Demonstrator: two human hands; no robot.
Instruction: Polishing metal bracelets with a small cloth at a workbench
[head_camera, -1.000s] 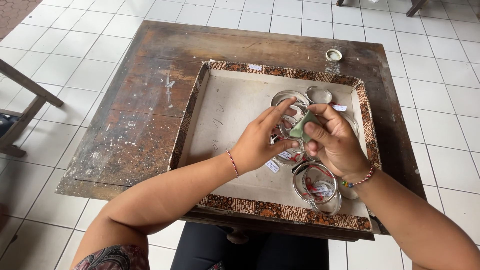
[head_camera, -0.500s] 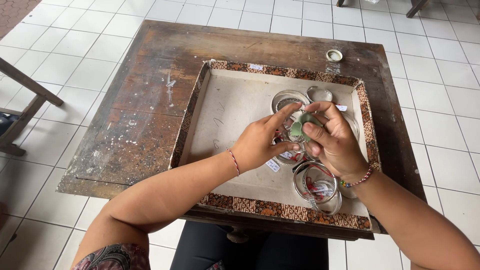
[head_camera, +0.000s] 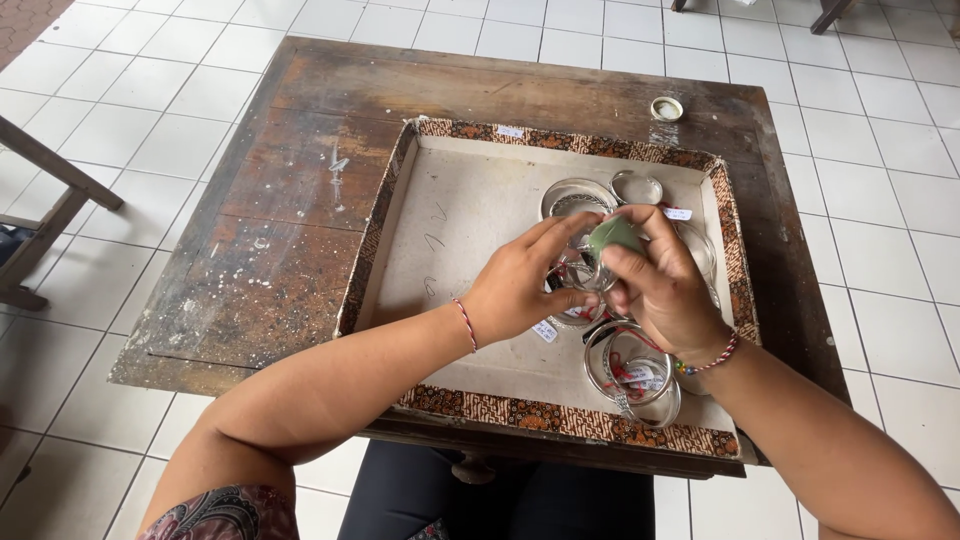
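Observation:
Over a shallow tray (head_camera: 470, 200) with a patterned brown rim, my left hand (head_camera: 520, 290) grips a small clear glass jar (head_camera: 580, 272) by its side. My right hand (head_camera: 665, 290) presses a small green cloth or pad (head_camera: 613, 236) against the jar's top. Both hands meet above the right half of the tray. Several other glass jars and lids lie there: one round jar (head_camera: 575, 197) behind my hands, a lid (head_camera: 637, 186) beside it, and a jar with red thread and a tag (head_camera: 632, 370) near my right wrist.
The tray rests on a worn dark wooden table (head_camera: 280, 230) with paint spots. A small round cap (head_camera: 666, 107) lies at the table's far right edge. White floor tiles surround the table, and a wooden furniture leg (head_camera: 50, 190) stands at the left.
My right hand has lifted the green cloth slightly higher on the jar, and my fingers have shifted around it. The jars in the tray have not moved.

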